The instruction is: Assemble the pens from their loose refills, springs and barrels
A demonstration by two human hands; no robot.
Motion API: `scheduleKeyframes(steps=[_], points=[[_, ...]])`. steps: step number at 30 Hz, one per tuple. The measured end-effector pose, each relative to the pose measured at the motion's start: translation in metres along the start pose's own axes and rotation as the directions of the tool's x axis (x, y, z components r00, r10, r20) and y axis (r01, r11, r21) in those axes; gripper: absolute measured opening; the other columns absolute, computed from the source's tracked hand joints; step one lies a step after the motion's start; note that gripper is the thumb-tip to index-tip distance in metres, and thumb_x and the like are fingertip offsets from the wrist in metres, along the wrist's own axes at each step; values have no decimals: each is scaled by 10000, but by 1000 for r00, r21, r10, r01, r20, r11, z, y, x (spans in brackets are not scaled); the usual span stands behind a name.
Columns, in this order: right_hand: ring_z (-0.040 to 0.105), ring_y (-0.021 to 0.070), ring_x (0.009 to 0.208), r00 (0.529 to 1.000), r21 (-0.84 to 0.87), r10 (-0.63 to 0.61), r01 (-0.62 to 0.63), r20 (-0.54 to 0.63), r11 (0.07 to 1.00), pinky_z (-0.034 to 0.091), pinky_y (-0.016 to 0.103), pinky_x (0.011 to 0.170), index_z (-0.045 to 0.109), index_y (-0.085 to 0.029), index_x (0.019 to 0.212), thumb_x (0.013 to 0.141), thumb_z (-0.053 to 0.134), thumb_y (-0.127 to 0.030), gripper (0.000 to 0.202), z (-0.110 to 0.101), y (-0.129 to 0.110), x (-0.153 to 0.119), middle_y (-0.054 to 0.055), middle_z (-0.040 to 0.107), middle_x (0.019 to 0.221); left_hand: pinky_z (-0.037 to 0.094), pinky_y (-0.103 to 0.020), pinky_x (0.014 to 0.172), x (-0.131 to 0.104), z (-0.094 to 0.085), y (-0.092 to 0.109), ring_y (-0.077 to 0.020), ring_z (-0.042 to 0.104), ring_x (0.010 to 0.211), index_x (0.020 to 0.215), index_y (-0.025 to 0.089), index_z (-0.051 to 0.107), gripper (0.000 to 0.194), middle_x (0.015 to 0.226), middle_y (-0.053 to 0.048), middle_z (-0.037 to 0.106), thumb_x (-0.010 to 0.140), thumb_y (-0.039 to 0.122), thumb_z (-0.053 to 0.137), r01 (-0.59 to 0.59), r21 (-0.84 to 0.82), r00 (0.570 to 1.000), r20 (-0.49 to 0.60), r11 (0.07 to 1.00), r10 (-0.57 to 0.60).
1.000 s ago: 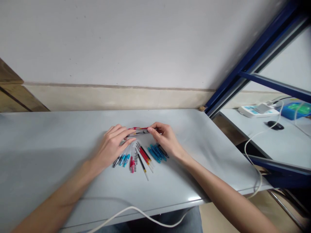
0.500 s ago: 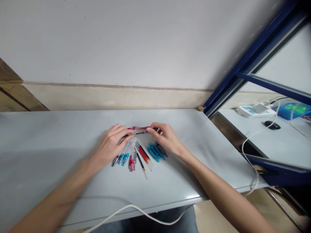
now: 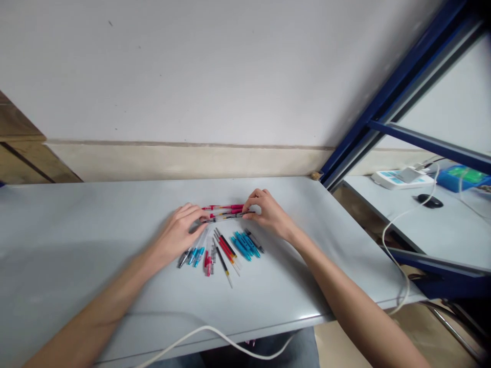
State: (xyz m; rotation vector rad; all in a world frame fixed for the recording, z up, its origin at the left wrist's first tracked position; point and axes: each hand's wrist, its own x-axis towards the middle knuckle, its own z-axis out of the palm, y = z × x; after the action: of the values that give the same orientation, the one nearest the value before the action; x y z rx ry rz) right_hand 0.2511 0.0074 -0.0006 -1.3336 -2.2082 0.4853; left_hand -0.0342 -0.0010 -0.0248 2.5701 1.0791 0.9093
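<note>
A slim pen with a clear barrel and black grip (image 3: 232, 216) lies crosswise between my two hands, low over the table or on it; I cannot tell which. My left hand (image 3: 182, 227) pinches its left end with thumb and fingers. At the other end, my right hand (image 3: 268, 217) has thumb and forefinger closed on it. Just behind are red pens (image 3: 226, 207), lying parallel to it. Nearer me, pen refills with red and black ink (image 3: 226, 246) are fanned out. Clear barrels with blue tips (image 3: 195, 254) lie left of them, a red-tipped barrel (image 3: 207, 260) among them.
Right of the refills lie several blue pen parts (image 3: 245, 244) and grey-black ones (image 3: 254, 240). A white cable (image 3: 215, 331) loops across the table's front edge. Beyond a blue metal frame (image 3: 356, 112), a side table holds a white device (image 3: 401, 179) and a black mouse (image 3: 429, 201).
My right hand has shifted slightly right along the pen, uncovering more of it and the red pens behind. The left hand keeps its pinch. The camera view has tilted a little.
</note>
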Motion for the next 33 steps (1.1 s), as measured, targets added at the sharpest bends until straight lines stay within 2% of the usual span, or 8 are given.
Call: scheduleKeyframes(steps=[7, 12, 14, 16, 19, 24, 29, 33], points=[[483, 253, 966, 1000, -32, -1, 0, -19, 999, 409, 375, 871, 734, -190, 909, 869, 741, -186, 40, 5, -6, -2, 81, 602, 979, 465, -371, 892, -1, -4, -8, -222, 591, 978, 1009, 197, 668, 120, 973, -50, 708, 984, 227, 555, 5, 44, 1000, 27, 999, -6], [493, 229, 911, 996, -30, -56, 54, -66, 998, 401, 349, 847, 676, -182, 932, 911, 675, -190, 23, 15, -27, -6, 66, 602, 927, 464, -358, 898, -1, -13, -12, -222, 611, 991, 1046, 199, 649, 172, 1013, -63, 691, 996, 260, 496, 49, 77, 999, 8, 996, -50], [495, 206, 852, 994, -21, -106, 106, -5, 994, 396, 337, 839, 660, -183, 880, 909, 656, -170, 32, 23, -38, -9, 47, 608, 871, 464, -308, 782, -3, -19, -12, -185, 615, 822, 967, 211, 632, 175, 875, -23, 669, 995, 292, 479, 128, 88, 988, 73, 988, -134], [500, 200, 835, 990, -46, -131, 134, 60, 990, 388, 334, 826, 649, -186, 845, 887, 676, -179, 50, 32, -48, -12, 39, 626, 851, 415, -264, 633, -5, -25, -11, -141, 534, 618, 900, 229, 601, 168, 701, 34, 587, 979, 331, 494, 221, 103, 955, 181, 970, -237], [518, 216, 864, 984, -133, -137, 152, 116, 979, 385, 341, 815, 637, -185, 833, 872, 687, -195, 64, 41, -56, -15, 53, 653, 868, 347, -239, 548, -7, -28, -7, -124, 449, 535, 903, 248, 562, 99, 603, 73, 472, 926, 343, 543, 286, 107, 907, 290, 952, -305], [535, 244, 899, 978, -263, -152, 186, 144, 947, 404, 370, 842, 628, -178, 891, 908, 671, -256, 91, 47, -58, -18, 84, 675, 917, 302, -236, 532, -6, -24, 1, -124, 443, 523, 899, 252, 539, 57, 597, 74, 455, 883, 305, 525, 275, 120, 882, 364, 954, -300], [535, 270, 954, 976, -342, -173, 207, 130, 917, 421, 399, 862, 622, -160, 977, 989, 573, -258, 110, 55, -56, -19, 133, 680, 998, 291, -241, 530, -7, -20, -1, -126, 459, 499, 939, 257, 554, 86, 581, 75, 472, 895, 307, 500, 211, 149, 902, 352, 966, -251], [525, 258, 922, 979, -305, -177, 199, 98, 931, 425, 394, 852, 617, -164, 886, 987, 560, -234, 135, 56, -56, -18, 124, 671, 929, 284, -245, 520, -10, -20, -7, -132, 477, 481, 1008, 269, 583, 142, 558, 79, 493, 895, 269, 498, 155, 167, 919, 337, 974, -204]])
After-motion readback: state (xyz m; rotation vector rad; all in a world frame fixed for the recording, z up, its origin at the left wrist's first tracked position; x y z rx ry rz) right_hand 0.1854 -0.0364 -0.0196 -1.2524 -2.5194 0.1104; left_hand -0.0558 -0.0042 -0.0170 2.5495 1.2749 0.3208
